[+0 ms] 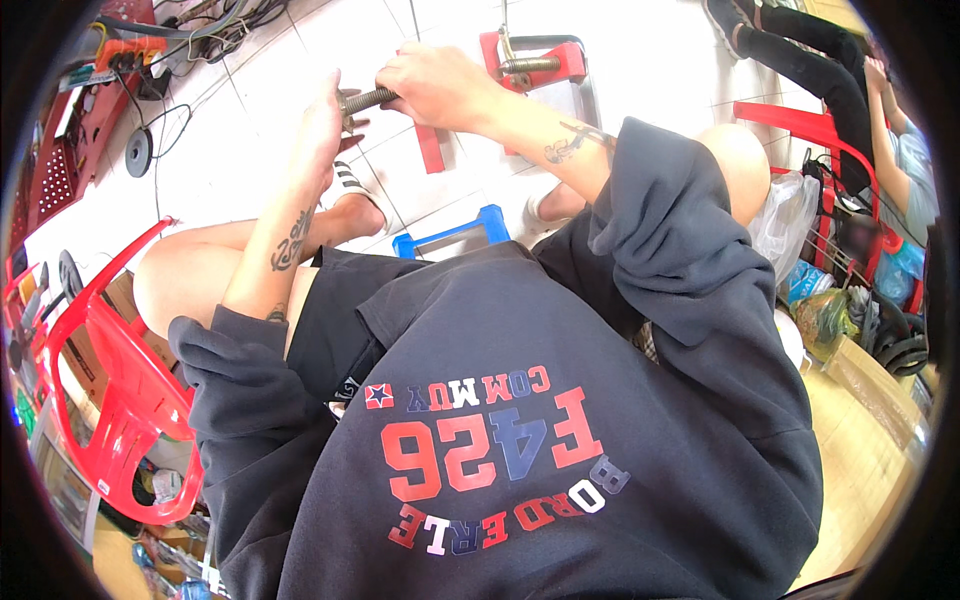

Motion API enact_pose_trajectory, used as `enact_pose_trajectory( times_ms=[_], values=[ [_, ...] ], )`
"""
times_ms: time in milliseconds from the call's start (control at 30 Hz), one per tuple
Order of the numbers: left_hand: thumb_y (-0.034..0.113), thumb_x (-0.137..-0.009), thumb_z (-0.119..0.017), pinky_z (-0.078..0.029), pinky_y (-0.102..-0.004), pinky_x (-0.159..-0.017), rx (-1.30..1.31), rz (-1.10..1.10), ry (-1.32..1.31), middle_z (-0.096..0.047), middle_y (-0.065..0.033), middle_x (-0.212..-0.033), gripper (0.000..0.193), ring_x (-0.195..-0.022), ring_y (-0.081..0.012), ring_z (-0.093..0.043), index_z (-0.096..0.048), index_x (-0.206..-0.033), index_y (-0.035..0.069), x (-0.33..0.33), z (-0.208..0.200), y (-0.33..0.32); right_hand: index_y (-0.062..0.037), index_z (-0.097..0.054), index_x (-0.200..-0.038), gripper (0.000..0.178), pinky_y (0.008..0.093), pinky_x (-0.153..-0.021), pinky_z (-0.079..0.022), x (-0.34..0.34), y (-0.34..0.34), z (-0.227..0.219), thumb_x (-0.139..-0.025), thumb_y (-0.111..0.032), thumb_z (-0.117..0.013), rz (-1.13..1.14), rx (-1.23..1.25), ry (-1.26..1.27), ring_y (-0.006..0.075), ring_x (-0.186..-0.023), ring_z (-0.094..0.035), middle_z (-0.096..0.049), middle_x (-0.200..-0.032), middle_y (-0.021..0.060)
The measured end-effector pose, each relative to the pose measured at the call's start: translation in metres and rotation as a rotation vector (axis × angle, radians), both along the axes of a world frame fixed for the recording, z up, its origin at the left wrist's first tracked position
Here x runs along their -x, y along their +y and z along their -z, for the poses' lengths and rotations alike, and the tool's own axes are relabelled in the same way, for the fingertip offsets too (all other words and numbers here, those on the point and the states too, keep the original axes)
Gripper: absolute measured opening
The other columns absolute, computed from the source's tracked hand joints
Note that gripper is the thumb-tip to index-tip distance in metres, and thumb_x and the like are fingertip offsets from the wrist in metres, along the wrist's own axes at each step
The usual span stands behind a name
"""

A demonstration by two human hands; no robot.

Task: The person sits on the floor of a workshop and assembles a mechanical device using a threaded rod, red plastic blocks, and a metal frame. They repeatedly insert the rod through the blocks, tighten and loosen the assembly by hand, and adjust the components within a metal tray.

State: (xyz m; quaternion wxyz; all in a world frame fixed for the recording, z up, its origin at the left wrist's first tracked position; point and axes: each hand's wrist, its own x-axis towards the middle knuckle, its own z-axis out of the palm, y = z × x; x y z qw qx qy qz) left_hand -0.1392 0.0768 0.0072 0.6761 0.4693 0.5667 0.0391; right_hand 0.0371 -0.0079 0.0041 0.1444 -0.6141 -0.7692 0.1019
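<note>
dull grey-brn metal rod [368, 99], thrded

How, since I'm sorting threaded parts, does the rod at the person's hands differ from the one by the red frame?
Support: the held rod is gripped by the right hand, its other end at the left hand; the far rod seems to rest on the red frame.
Pose: the held rod slants up rightward; the far rod looks nearly level in the picture.
Both look metallic and threaded.

The right hand [432, 84] grips a threaded bolt [367, 100], one end at the loosely open left hand [318, 130].
</note>
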Motion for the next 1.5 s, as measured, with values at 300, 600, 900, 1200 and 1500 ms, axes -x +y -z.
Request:
enact_pose_trajectory(
  times_ms=[300,600,900,1200,1500],
  values=[
    [0.032,-0.099,-0.042,-0.050,-0.0299,-0.066,-0.068,0.053,-0.117,-0.065,-0.0131,-0.107,0.044,-0.076,-0.0149,-0.061,-0.058,-0.127,0.003,0.005,-0.001,-0.001,-0.0073,-0.063,-0.100,0.028,0.0399,-0.086,-0.055,-0.005,0.002,0.000,-0.087,-0.029,-0.073,-0.025,-0.036,0.038,0.0272,-0.101,-0.063,-0.065,-0.099,0.0082],
    [0.015,-0.089,-0.044,-0.053,-0.0315,-0.069,-0.044,0.006,-0.144,-0.062,-0.0125,-0.104,0.038,-0.077,-0.0191,-0.062,-0.053,-0.123,0.002,0.005,-0.003,0.001,-0.0076,-0.063,-0.107,0.030,0.0400,-0.091,-0.053,-0.005,0.001,-0.003,-0.084,-0.023,-0.076,-0.019,0.083,0.013,0.0278,-0.104,-0.063,-0.065,-0.105,0.0073],
    [0.003,-0.085,-0.053,-0.052,-0.0327,-0.088,-0.237,0.007,-0.402,-0.062,-0.0127,-0.117,0.036,-0.102,-0.0209,-0.063,-0.054,-0.122,0.004,0.010,0.020,-0.003,-0.0086,-0.060,-0.122,0.051,0.0414,-0.094,-0.052,-0.009,0.001,-0.009,-0.078,-0.024,-0.082,-0.030,0.116,0.068,0.0291,-0.111,-0.063,-0.065,-0.112,0.0092],
    [0.056,-0.105,-0.040,-0.053,-0.0329,-0.085,0.167,-0.024,-0.269,-0.061,-0.0179,-0.121,0.063,-0.091,-0.0175,-0.064,-0.049,-0.130,-0.001,0.002,-0.006,-0.010,-0.0089,-0.055,-0.134,0.065,0.0421,-0.096,-0.052,-0.008,0.001,-0.007,-0.077,-0.025,-0.083,-0.003,0.121,0.063,0.0294,-0.114,-0.062,-0.065,-0.117,0.0104],
    [0.044,-0.106,-0.045,-0.046,-0.0343,-0.092,-0.077,-0.072,-0.471,-0.061,-0.0163,-0.131,0.045,-0.111,-0.0181,-0.059,-0.056,-0.124,0.004,0.014,0.011,0.010,-0.0108,-0.047,-0.144,0.082,0.0409,-0.099,-0.051,-0.009,-0.003,-0.015,-0.074,-0.026,-0.086,0.019,0.139,0.139,0.0306,-0.117,-0.061,-0.061,-0.124,0.0134]
  ],
)
